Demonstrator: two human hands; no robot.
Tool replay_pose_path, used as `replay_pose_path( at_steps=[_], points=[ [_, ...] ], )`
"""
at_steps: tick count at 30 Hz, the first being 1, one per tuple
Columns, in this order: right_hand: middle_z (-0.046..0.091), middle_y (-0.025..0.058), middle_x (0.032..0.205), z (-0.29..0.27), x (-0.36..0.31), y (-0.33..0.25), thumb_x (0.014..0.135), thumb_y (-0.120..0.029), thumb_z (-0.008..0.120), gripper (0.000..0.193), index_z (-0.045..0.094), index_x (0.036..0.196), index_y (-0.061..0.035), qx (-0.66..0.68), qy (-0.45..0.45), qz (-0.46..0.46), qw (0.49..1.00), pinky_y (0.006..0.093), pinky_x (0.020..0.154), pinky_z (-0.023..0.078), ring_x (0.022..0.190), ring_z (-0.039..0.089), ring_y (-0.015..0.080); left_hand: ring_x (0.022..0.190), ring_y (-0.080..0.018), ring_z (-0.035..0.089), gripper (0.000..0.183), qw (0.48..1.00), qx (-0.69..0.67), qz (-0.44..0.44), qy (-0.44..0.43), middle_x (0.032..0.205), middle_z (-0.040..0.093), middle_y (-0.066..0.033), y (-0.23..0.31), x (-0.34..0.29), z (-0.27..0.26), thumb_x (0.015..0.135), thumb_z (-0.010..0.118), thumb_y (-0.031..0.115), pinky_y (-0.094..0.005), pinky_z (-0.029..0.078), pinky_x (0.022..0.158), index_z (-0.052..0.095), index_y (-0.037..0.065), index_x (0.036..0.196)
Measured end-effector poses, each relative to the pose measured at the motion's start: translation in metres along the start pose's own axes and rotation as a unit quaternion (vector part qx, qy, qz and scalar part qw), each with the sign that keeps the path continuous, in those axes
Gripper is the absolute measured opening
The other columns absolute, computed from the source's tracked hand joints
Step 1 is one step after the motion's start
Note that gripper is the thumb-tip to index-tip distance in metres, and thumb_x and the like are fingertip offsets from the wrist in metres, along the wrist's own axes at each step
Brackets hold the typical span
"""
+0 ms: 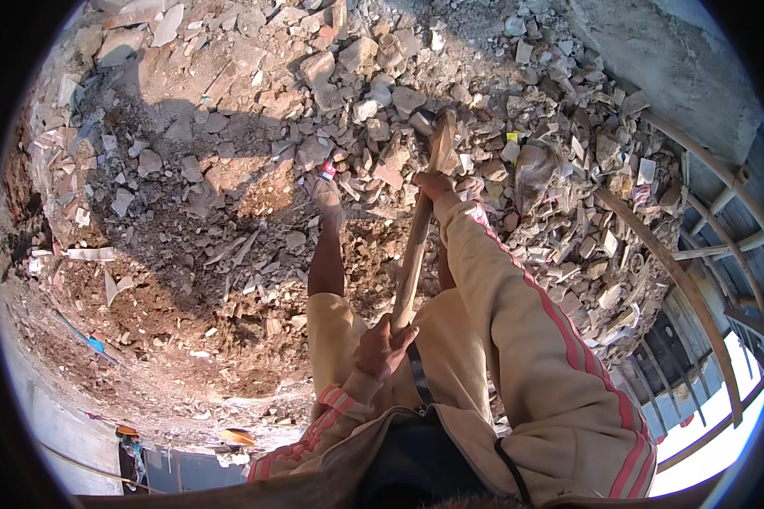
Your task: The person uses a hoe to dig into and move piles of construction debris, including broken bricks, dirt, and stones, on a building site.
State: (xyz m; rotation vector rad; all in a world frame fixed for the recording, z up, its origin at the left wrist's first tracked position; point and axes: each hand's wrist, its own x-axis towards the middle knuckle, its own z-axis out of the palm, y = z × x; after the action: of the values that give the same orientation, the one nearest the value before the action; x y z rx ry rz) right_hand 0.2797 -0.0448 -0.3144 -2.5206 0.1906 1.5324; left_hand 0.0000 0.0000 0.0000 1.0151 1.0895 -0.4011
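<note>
A long wooden tool handle (pixel 413 250) slants from between my thighs up into the rubble ahead. At its thick far end a small dark piece (pixel 423 121), perhaps part of a metal head, shows among the stones; the tool's exact kind is hidden. My left hand (pixel 384 348) is closed round the near end of the handle, close to my lap. Farther up, my right hand (pixel 435 185) grips the same handle, a short way below the thick end. Broken stones and brick bits (pixel 390 165) lie all about the far end.
My bare left foot (pixel 326 197) stands on the rubble beside a small red-and-white scrap (pixel 328 170). A crumpled plastic bag (pixel 535 165) lies to the right. Bent wooden poles (pixel 666 259) border the right side, below a grey wall (pixel 683 64). Loose reddish soil (pixel 170 327) spreads left.
</note>
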Motion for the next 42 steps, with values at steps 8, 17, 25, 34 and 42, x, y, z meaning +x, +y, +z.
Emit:
replay_pose_path(
  at_steps=[8,17,25,34,42],
  points=[
    [0.059,0.0102,0.064,-0.005,-0.125,-0.014,0.078,-0.024,0.072,0.03,0.058,0.091,-0.0012,0.191,-0.102,0.096,0.971,0.0384,0.044,0.049,0.046,0.057,0.0232,0.062,-0.0363,0.062,0.042,0.997,0.0,0.061,0.041,0.068,0.06,-0.0195,0.014,-0.008,0.044,0.087,0.065,0.04,-0.0449,0.047,0.055,0.049,0.002,0.093],
    [0.057,0.0114,0.062,-0.095,-0.207,-0.069,0.082,-0.016,0.069,0.025,0.054,0.093,-0.0003,0.137,-0.237,0.024,0.961,0.036,0.04,0.047,0.047,0.056,0.0228,0.065,-0.0087,0.048,0.027,0.844,-0.515,0.007,-0.152,0.079,0.049,-0.0014,0.143,-0.041,0.043,0.098,0.052,0.031,-0.029,0.045,0.062,0.049,0.005,0.098],
    [0.062,0.0111,0.081,-0.161,-0.288,-0.148,0.073,-0.025,0.073,0.054,0.052,0.111,0.0064,-0.056,-0.272,-0.082,0.957,0.0338,0.058,0.049,0.068,0.062,0.018,0.074,-0.0177,0.062,0.051,0.913,-0.407,-0.009,-0.012,0.085,0.058,-0.0061,0.132,0.042,-0.02,0.094,0.049,0.051,-0.0323,0.052,0.071,0.058,0.001,0.1],
    [0.063,0.0194,0.085,-0.287,-0.316,-0.183,0.078,-0.028,0.067,0.049,0.048,0.11,0.0036,-0.3,-0.273,-0.374,0.834,0.0428,0.07,0.051,0.079,0.065,0.0299,0.083,-0.0232,0.063,0.074,0.884,-0.409,-0.017,0.226,0.097,0.063,-0.0076,0.226,0.212,-0.062,0.078,0.057,0.071,-0.0387,0.053,0.07,0.053,0.009,0.118],
    [0.066,0.0162,0.08,-0.607,-0.311,-0.025,0.072,-0.022,0.067,0.042,0.054,0.11,-0.0096,-0.452,0.115,-0.376,0.8,0.0484,0.072,0.05,0.078,0.064,0.0374,0.103,-0.0191,0.055,0.063,0.909,-0.416,-0.003,0.033,0.112,0.055,-0.0007,0.388,0.177,0.245,0.079,0.065,0.062,-0.0388,0.043,0.081,0.049,0.017,0.121]
  ],
)
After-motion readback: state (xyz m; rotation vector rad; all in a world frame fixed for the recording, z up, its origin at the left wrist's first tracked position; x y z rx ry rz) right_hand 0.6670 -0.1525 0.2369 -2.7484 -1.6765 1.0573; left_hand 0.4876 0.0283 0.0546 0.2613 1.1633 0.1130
